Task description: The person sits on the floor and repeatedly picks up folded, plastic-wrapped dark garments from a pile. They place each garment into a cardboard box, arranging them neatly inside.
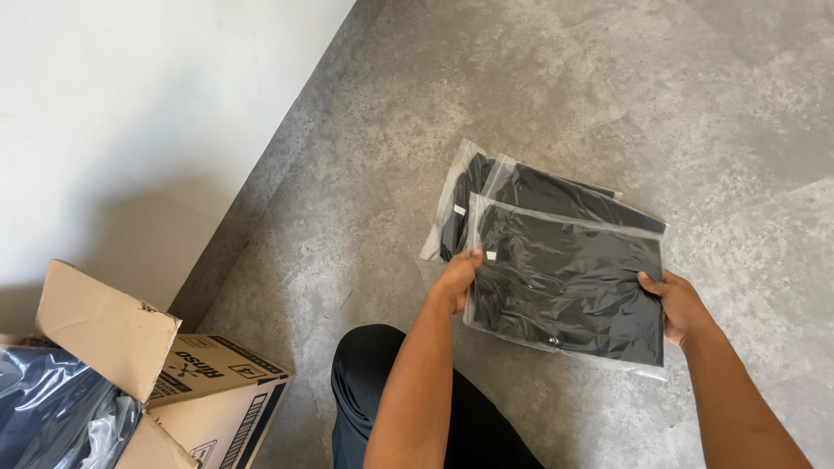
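Observation:
A flat clear plastic bag with a folded black garment (569,282) is held over the grey floor. My left hand (458,278) grips its left edge and my right hand (680,306) grips its right edge. Under it lie two more bagged black garments (539,189), stacked and fanned out on the floor, partly hidden by the held one.
An open cardboard box (204,391) stands at the lower left, with shiny plastic-wrapped dark goods (52,408) inside. A white wall (130,113) runs along the left above a grey skirting strip. My knee in black trousers (365,373) is at the bottom middle.

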